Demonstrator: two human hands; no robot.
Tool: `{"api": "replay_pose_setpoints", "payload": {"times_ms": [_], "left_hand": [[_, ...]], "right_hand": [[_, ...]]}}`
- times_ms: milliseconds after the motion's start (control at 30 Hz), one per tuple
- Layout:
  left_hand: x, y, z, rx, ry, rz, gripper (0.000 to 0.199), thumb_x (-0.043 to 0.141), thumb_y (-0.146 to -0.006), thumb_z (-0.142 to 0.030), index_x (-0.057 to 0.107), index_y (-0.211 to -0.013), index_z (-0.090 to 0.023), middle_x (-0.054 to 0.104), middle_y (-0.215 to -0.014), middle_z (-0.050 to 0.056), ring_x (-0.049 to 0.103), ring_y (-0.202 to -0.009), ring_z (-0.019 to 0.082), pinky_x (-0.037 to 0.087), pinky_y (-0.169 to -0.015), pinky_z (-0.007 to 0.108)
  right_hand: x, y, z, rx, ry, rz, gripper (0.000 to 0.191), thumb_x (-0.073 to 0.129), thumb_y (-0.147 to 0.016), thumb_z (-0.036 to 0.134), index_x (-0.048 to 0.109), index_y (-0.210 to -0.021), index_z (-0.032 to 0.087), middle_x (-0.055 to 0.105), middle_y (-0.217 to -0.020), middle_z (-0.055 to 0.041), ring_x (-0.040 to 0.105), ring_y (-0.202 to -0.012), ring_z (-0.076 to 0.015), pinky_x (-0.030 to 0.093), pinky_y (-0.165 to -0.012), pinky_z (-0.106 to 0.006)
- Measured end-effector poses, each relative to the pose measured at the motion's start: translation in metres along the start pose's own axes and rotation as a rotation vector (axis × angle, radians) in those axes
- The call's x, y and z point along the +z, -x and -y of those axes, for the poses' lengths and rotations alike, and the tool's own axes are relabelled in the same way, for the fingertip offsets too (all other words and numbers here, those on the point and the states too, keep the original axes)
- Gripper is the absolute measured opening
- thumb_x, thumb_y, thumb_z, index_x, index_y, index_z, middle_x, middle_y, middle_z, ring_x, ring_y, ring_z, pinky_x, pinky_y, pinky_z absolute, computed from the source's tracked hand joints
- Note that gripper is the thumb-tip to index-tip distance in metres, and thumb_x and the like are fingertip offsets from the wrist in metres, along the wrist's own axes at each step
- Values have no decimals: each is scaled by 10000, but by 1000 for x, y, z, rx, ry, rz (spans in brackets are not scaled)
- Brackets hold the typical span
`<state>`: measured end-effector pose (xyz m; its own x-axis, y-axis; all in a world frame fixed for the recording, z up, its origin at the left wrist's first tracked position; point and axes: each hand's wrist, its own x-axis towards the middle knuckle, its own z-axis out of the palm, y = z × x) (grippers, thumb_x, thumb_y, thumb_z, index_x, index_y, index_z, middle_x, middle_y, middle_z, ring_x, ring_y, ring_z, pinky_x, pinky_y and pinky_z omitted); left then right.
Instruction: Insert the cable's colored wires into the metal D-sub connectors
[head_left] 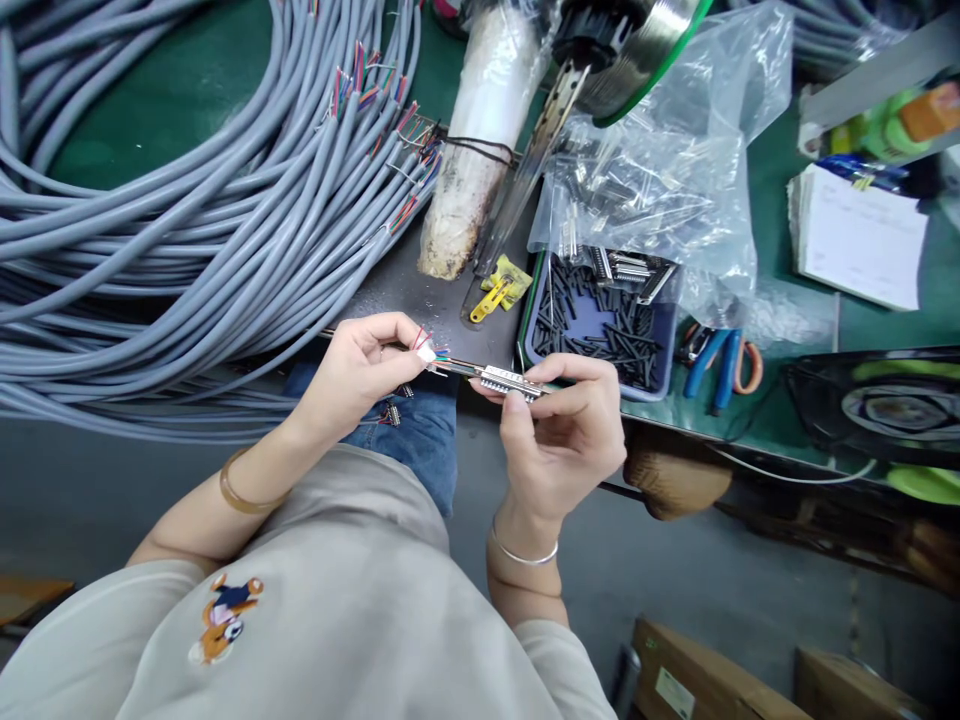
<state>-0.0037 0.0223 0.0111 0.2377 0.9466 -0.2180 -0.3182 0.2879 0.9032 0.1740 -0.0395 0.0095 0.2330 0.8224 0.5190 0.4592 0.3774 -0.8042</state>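
Observation:
My left hand [367, 365] is closed in a pinch on the stripped end of a grey cable, with thin coloured wires [441, 352] fanning out past the thumb. Between thumb and fingers, my right hand [562, 425] grips a metal multi-pin connector [504, 380], its row of pins along the near side. The wire tips reach toward the connector; whether any touches it I cannot tell. Both hands are in front of my body at the table edge. Below the left hand, small connectors [393, 412] on cables hang over my lap.
Bundled grey cables [225, 230] cover the left side. A bin [664, 370] of black tubing pieces and connectors stands beyond my right hand, under a plastic bag [660, 180]. Nearby are a yellow clip-like piece [491, 297], a wrapped white roll [487, 130], pliers [724, 365], a solder spool [645, 60] and a notepad [859, 235].

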Motion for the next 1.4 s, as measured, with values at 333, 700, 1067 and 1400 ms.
{"api": "replay_pose_setpoints", "payload": {"times_ms": [333, 700, 1067, 1400], "left_hand": [[1, 1, 3, -20, -70, 24, 181, 836, -717, -251, 695, -694, -141, 595, -601, -23, 322, -403, 11, 201, -371, 180], [0, 7, 7, -5, -142, 45, 158, 795, -801, -256, 680, -764, -155, 503, -528, -59, 332, -389, 25, 231, -351, 160], [8, 9, 5, 27, -181, 84, 117, 786, -728, -186, 683, -713, -132, 616, -665, -4, 456, -516, 47, 390, -476, 171], [8, 1, 6, 151, -168, 19, 124, 773, -757, -169, 659, -716, -144, 756, -843, 46, 474, -454, 26, 344, -371, 146]], "right_hand": [[2, -3, -10, -195, 233, -62, 252, 705, -841, 121, 516, -767, 271, 647, -899, -6, 649, -774, -190, 581, -593, -357], [1, 2, -8, 155, -99, -59, 255, 697, -924, 207, 524, -740, 242, 658, -929, -14, 727, -733, -178, 666, -590, -353], [12, 9, -15, -105, 12, 43, 214, 672, -941, 96, 660, -1085, 253, 785, -1173, -36, 797, -1013, -214, 698, -886, -394], [16, 7, -20, 60, -45, 11, 54, 679, -957, 190, 641, -952, 227, 806, -1154, -59, 809, -984, -222, 684, -774, -350]]}}
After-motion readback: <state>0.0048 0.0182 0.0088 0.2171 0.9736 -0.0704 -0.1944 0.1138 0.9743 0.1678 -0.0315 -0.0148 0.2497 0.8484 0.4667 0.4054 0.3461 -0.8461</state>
